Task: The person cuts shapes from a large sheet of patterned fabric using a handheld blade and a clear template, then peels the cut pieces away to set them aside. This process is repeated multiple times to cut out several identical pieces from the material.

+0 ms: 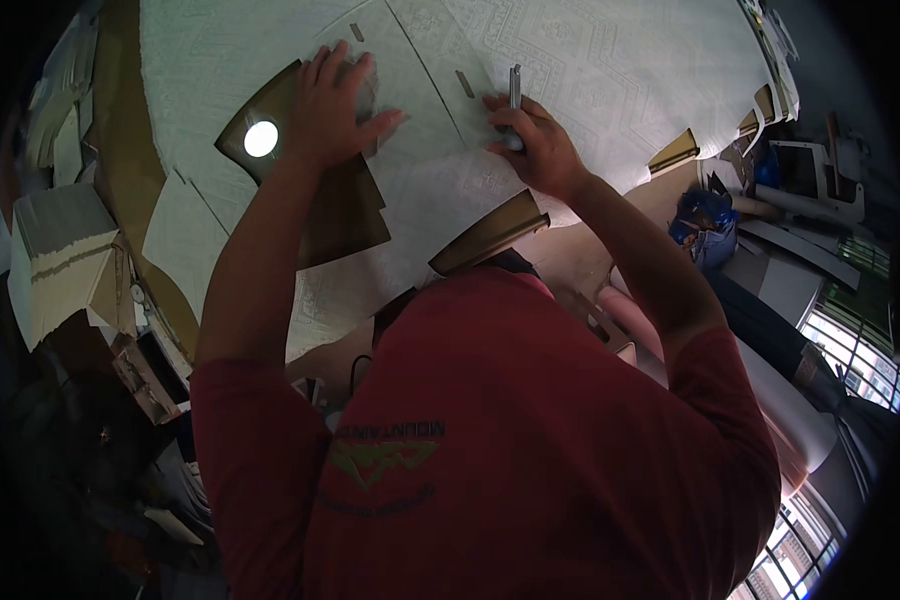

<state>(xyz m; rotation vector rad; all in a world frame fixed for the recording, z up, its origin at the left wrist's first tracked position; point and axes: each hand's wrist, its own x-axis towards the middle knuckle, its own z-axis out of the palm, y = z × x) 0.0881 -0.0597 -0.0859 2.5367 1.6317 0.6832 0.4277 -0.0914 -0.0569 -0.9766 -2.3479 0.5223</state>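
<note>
White patterned fabric (590, 60) covers the surface in front of me, with a long dark slit running across it near the top middle. My left hand (338, 108) lies on the fabric with its fingers spread, beside a brown panel (340, 225) that bears a bright round spot. To the right of the slit, my right hand (538, 140) has its fingers wrapped round a slim silver tool (515, 88) that points up. Two small dark slots show in the fabric, one on each side of the slit.
A curved brown piece (490, 232) juts out at the near edge, close to my chest. Cardboard boxes (65, 240) stand at the left. On the right are a blue object (705, 225), pale rolls (780, 400) and a barred window (850, 345).
</note>
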